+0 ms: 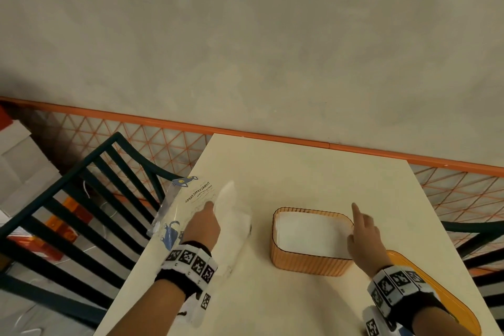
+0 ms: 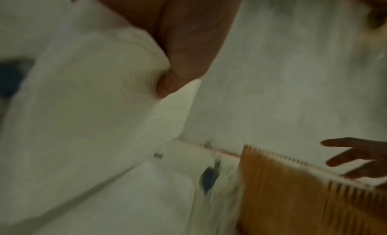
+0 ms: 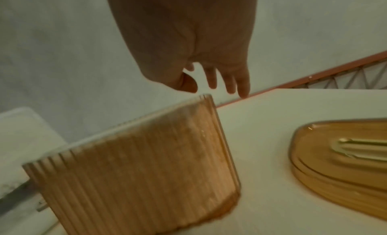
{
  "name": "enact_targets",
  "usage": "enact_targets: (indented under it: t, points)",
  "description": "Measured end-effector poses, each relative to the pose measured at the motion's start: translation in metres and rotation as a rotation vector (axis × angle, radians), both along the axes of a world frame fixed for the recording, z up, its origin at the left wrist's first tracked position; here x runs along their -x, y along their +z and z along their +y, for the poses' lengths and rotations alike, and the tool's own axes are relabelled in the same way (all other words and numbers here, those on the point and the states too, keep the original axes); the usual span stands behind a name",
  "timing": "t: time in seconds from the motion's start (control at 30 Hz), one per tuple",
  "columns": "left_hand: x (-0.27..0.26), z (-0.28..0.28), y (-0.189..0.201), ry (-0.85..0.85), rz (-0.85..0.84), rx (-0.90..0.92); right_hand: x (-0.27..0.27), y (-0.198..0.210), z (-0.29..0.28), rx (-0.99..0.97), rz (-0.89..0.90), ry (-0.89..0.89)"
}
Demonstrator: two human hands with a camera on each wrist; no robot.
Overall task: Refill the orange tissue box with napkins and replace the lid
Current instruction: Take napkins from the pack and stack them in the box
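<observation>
Napkins (image 1: 311, 234) already fill the orange tissue box (image 1: 308, 264) at mid-table, its lid (image 1: 436, 292) lying just right of the box. Left of the box, the left hand (image 1: 203, 226) grips a fresh white stack (image 1: 231, 215) at the torn pack (image 1: 180, 207), fingers apparently clamped on it, though blur softens the view. The right hand (image 1: 364, 234) hovers over the box's right rim, fingers loose and apart. Best practice now: keep the stack square, lower it flat, and steady the rim.
</observation>
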State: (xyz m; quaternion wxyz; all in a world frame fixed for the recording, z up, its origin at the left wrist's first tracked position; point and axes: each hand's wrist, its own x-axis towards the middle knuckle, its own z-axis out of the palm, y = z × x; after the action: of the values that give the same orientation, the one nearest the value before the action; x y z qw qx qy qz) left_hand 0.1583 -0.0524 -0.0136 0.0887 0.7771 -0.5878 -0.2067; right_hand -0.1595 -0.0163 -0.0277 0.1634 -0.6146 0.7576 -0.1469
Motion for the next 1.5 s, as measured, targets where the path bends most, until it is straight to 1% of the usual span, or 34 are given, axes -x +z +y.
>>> enact_targets:
  t: [0.07,0.1,0.13,0.2,0.23,0.27,0.3,0.33,0.37,0.43,0.47,0.5,0.53,0.6,0.7,0.77,0.8,0.83,0.9,0.93,0.97,1.0,1.03,1.13,1.17,1.2,1.33,1.43,1.5]
  points:
    - [0.011,0.004,0.025,-0.087,0.012,0.147,-0.003,0.014,-0.007,0.136,-0.053,-0.012]
    - [0.02,0.006,0.035,-0.154,0.025,0.221,-0.007,0.024,-0.011,0.15,-0.155,-0.004]
    - [0.03,0.009,0.043,-0.235,0.047,0.285,-0.013,0.036,-0.013,0.116,-0.326,-0.009]
    - [0.055,0.013,0.048,-0.419,0.061,0.373,-0.028,0.06,-0.017,-0.062,-0.77,-0.059]
    - [0.067,0.015,0.048,-0.501,0.027,0.389,-0.033,0.07,-0.018,-0.157,-0.989,-0.098]
    - [0.079,0.018,0.045,-0.563,-0.015,0.383,-0.037,0.078,-0.019,-0.231,-1.167,-0.135]
    - [0.089,0.021,0.041,-0.602,-0.049,0.372,-0.039,0.084,-0.018,-0.272,-1.29,-0.156]
    - [0.098,0.024,0.037,-0.628,-0.059,0.364,-0.04,0.089,-0.018,-0.28,-1.36,-0.158]
    - [0.106,0.026,0.032,-0.652,-0.052,0.368,-0.039,0.092,-0.018,-0.267,-1.382,-0.155]
    - [0.115,0.029,0.023,-0.692,-0.01,0.382,-0.034,0.095,-0.018,-0.213,-1.321,-0.153]
    - [0.116,0.03,0.02,-0.692,0.053,0.379,-0.03,0.094,-0.019,-0.187,-1.284,-0.144]
    - [0.116,0.03,0.017,-0.662,0.181,0.367,-0.026,0.095,-0.019,-0.163,-1.251,-0.133]
    - [0.114,0.031,0.015,-0.601,0.374,0.337,-0.021,0.095,-0.019,-0.143,-1.228,-0.124]
    - [0.11,0.032,0.015,-0.411,0.774,0.257,-0.013,0.098,-0.019,-0.114,-1.23,-0.117]
    - [0.112,0.027,0.015,-0.076,1.209,0.071,-0.008,0.106,-0.019,-0.106,-1.268,-0.074]
    - [0.114,0.02,0.018,0.13,1.436,-0.079,-0.007,0.111,-0.02,-0.119,-1.289,-0.031]
    - [0.115,0.017,0.02,0.201,1.532,-0.16,-0.007,0.113,-0.021,-0.124,-1.297,-0.015]
    - [0.115,0.013,0.021,0.237,1.603,-0.237,-0.006,0.114,-0.022,-0.128,-1.304,0.002]
    - [0.114,0.009,0.023,0.223,1.694,-0.332,-0.004,0.111,-0.023,-0.124,-1.295,0.002]
    - [0.114,0.007,0.026,0.205,1.694,-0.335,-0.002,0.106,-0.024,-0.119,-1.274,-0.014]
    - [0.115,0.003,0.027,0.195,1.654,-0.301,0.0,0.099,-0.025,-0.115,-1.238,-0.046]
    - [0.117,0.0,0.028,0.186,1.579,-0.242,0.001,0.09,-0.026,-0.111,-1.175,-0.084]
    - [0.119,-0.005,0.026,0.173,1.446,-0.17,0.002,0.08,-0.026,-0.11,-1.069,-0.118]
    - [0.124,-0.012,0.015,0.043,0.906,-0.005,0.002,0.054,-0.026,-0.124,-0.661,-0.164]
    - [0.126,-0.012,0.012,-0.012,0.772,0.028,0.001,0.048,-0.025,-0.135,-0.564,-0.178]
    - [0.129,-0.012,0.009,-0.061,0.66,0.048,0.0,0.041,-0.024,-0.15,-0.504,-0.186]
    - [0.135,-0.011,-0.01,-0.201,0.267,0.049,-0.003,0.02,-0.02,-0.177,-0.409,-0.186]
    - [0.135,-0.011,-0.018,-0.266,0.104,0.056,-0.004,0.012,-0.018,-0.145,-0.335,-0.159]
    - [0.135,-0.009,-0.018,-0.337,0.019,0.111,-0.004,0.012,-0.016,-0.109,-0.267,-0.118]
